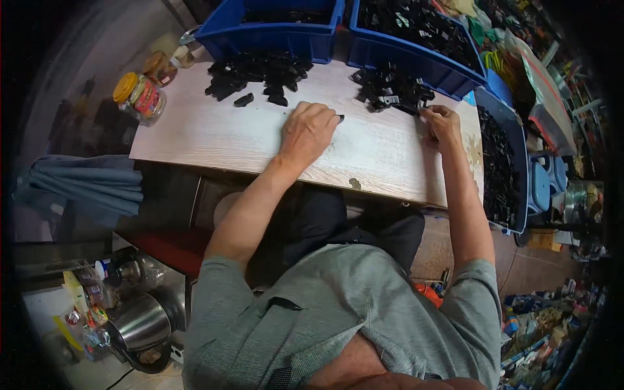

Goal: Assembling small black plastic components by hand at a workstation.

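Both hands work among small black plastic parts on a pale wooden table (214, 133).

Left hand (307, 132) lies palm down on the bare wood, fingers curled together, a small black part (340, 118) pinched at its fingertips. Right hand (442, 125) closes its fingertips on a piece at the near edge of the right pile of black parts (390, 90); how firmly, I cannot tell. A second, left pile of black parts (260, 73) sits beyond the left hand, apart from it. Picking one piece at a time from a pile's edge looks the surest way to avoid dragging neighbours along. Two blue bins (273, 36) stand behind, a third blue bin (513, 140) at the right, and jars (140, 96) at the far left corner.
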### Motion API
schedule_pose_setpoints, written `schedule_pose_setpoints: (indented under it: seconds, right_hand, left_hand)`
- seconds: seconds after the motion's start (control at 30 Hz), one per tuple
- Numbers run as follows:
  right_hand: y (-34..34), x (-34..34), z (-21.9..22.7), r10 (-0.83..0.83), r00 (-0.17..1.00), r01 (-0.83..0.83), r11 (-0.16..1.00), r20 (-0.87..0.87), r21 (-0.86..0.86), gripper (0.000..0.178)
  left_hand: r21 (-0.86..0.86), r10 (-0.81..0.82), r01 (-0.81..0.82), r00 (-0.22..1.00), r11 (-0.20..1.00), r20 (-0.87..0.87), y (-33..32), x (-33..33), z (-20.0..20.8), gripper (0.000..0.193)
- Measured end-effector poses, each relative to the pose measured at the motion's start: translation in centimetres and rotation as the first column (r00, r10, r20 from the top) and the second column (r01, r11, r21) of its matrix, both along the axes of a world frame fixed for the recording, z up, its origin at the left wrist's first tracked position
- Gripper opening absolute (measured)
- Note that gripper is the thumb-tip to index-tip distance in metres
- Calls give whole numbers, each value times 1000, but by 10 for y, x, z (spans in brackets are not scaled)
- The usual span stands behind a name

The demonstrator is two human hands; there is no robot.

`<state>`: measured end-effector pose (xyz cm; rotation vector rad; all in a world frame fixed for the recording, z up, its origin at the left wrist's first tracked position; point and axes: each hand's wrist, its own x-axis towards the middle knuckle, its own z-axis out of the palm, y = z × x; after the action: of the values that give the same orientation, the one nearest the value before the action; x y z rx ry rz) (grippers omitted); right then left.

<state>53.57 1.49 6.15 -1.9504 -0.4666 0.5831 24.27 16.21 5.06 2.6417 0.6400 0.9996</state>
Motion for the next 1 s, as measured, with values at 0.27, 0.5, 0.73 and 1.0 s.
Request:
schedule_pose_setpoints:
  seconds: [0.27,0.5,0.73,1.0]
  right_hand:
    - [-3,-5,5,-18,999,19,1000,-35,25,29]
    - [4,7,-9,-6,997,12,997,82,-76,33]
    - [1,5,-6,-71,992,84,989,108,-126,33]
    - [-34,-18,11,-22,991,25,999,-132,21,11]
  left_hand:
    - [54,-107,106,994,993,16,-21,-10,-6,14]
    - [37,-138,136,989,990,54,-22,-6,-1,19]
    - [33,-132,131,990,991,39,-22,-5,-2,25]
    - [-142,-95,121,980,983,175,-21,-8,-4,27]
